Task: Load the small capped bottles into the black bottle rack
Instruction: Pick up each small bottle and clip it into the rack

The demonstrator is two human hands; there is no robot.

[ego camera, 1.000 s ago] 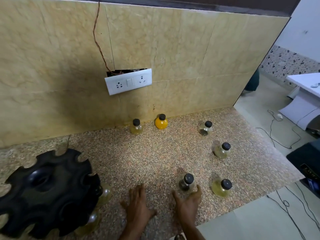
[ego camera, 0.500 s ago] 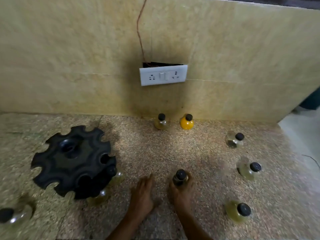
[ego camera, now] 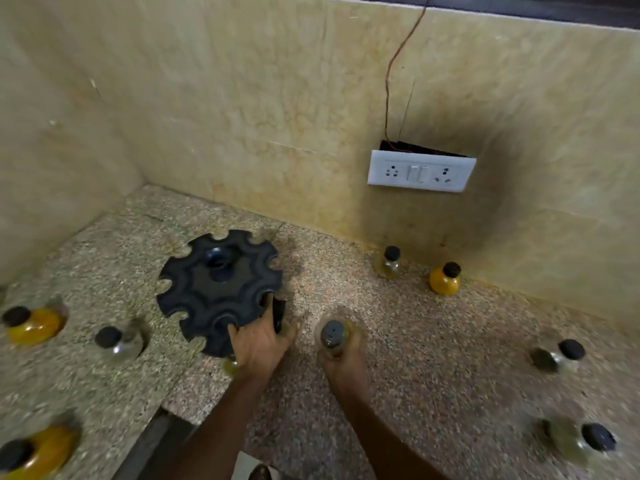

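Gripping a bottle (ego camera: 333, 336) in my right hand (ego camera: 343, 358), just right of the rack (ego camera: 218, 289) | left hand (ego camera: 258, 342) clasps rack's near rim | step: carrying bottle to load | next, I judge: line neck with a free rim notch; other bottles lie scattered on the counter (ego camera: 433, 341)

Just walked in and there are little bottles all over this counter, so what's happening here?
A person is loading small capped bottles into a black bottle rack. The left hand grips the rack's near edge, while the right hand holds one bottle upright just to the rack's right, not yet slotted. Other bottles stand loose around the granite counter, including an orange bottle by the wall.
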